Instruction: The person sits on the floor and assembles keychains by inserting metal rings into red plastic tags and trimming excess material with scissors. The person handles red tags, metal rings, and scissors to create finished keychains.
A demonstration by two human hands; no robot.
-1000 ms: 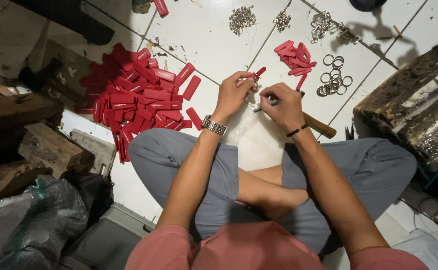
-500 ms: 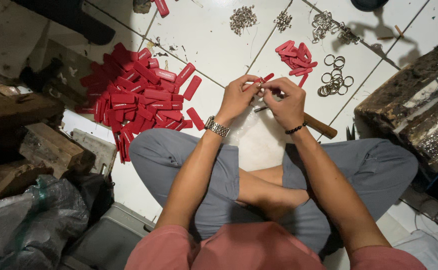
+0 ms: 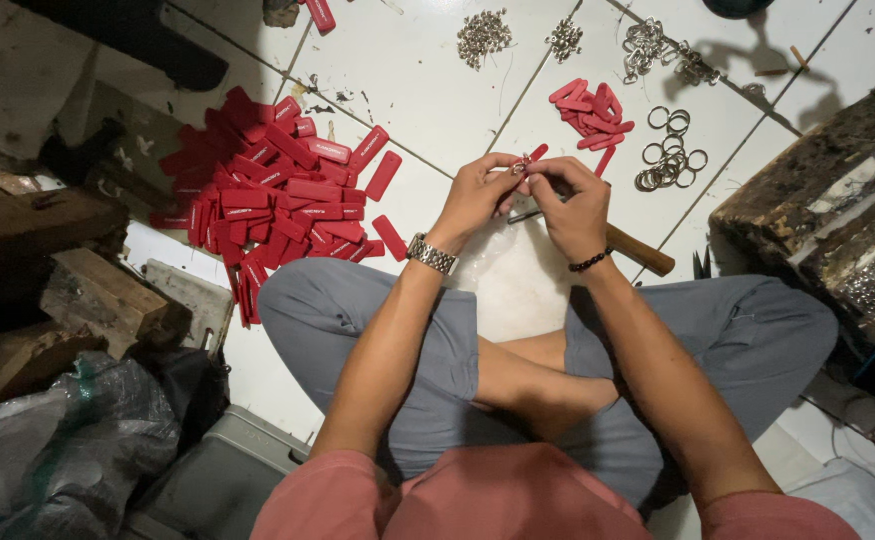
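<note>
Left hand: the left hand (image 3: 478, 195), a metal watch (image 3: 432, 254) on its wrist, is curled nearly closed, fingertips pinching one end of a small red tag (image 3: 535, 154) with a bit of metal at it.
Right hand: the right hand (image 3: 573, 205), a dark bead bracelet (image 3: 590, 262) on its wrist, is likewise curled in, fingers meeting the left hand's at the tag; whether it grips the tag or only the metal bit, I cannot tell.
Red tag: held above the white tiled floor (image 3: 408, 70), just ahead of the crossed legs, at 12 o'clock from the lap.
Wooden handle: a wooden-handled tool (image 3: 640, 250) lies on the floor under the right wrist, pointing toward 4 o'clock.
Big pile: a large heap of red tags (image 3: 278, 195) at 10 o'clock, well apart from the hands.
Small pile: a few red tags (image 3: 588, 105) at 12 o'clock, near the hands.
Rings: loose metal rings (image 3: 670, 160) at 1 o'clock, beside the small pile.
Farthest: clumps of small metal parts (image 3: 484, 35) at 12 o'clock.
</note>
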